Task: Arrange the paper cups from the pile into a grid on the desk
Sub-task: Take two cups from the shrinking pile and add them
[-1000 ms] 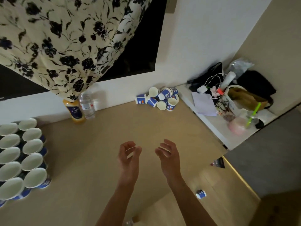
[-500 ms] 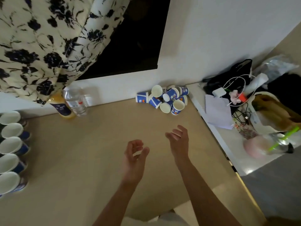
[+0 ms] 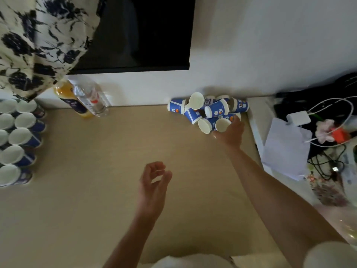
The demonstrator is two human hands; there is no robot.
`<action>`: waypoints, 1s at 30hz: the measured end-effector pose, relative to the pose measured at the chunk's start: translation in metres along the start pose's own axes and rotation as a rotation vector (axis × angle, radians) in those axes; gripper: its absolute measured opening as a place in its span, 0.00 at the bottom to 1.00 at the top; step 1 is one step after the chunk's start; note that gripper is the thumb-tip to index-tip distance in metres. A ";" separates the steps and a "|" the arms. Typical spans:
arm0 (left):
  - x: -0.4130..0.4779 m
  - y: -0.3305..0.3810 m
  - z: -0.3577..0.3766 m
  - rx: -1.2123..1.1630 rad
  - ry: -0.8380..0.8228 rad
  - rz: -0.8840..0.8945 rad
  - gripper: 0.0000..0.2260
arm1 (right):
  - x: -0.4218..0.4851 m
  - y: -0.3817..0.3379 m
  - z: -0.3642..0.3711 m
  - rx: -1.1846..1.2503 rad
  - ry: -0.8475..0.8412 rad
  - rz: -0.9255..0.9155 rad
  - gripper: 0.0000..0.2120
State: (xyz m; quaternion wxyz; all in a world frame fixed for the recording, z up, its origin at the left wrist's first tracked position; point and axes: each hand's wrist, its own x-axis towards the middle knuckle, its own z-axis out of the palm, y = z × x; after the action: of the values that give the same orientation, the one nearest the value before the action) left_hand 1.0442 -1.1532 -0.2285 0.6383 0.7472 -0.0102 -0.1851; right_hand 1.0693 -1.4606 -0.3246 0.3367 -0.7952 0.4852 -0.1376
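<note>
A pile of blue-and-white paper cups (image 3: 208,111) lies tumbled on the tan desk (image 3: 96,171) against the back wall. My right hand (image 3: 230,134) is stretched out to the pile's front right, its fingers and thumb curled round one lying paper cup (image 3: 222,125) whose white mouth faces me. My left hand (image 3: 153,182) hovers over the middle of the desk with loosely curled fingers and holds nothing. Upright cups (image 3: 17,136) stand in two rows at the desk's left edge, partly cut off by the frame.
An orange juice bottle (image 3: 71,99) and a water bottle (image 3: 90,101) stand at the back left under a flowered curtain (image 3: 38,35). On the white side surface to the right lie papers (image 3: 286,147), a charger (image 3: 298,118) and tangled cables.
My right hand has reached forward from mid-desk to the pile and closed round a cup. My left hand stayed over the desk. The view has shifted closer to the pile.
</note>
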 end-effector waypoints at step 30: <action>0.032 0.012 0.071 0.518 -0.237 0.330 0.32 | -0.109 -0.040 -0.090 0.256 -0.646 -0.296 0.49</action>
State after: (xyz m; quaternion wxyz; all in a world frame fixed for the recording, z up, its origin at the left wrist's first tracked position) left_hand 1.0556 -1.2310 -0.2341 0.4427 0.8462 -0.2520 -0.1561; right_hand 0.9942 -1.3903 -0.2199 0.5456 -0.8106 0.2125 0.0134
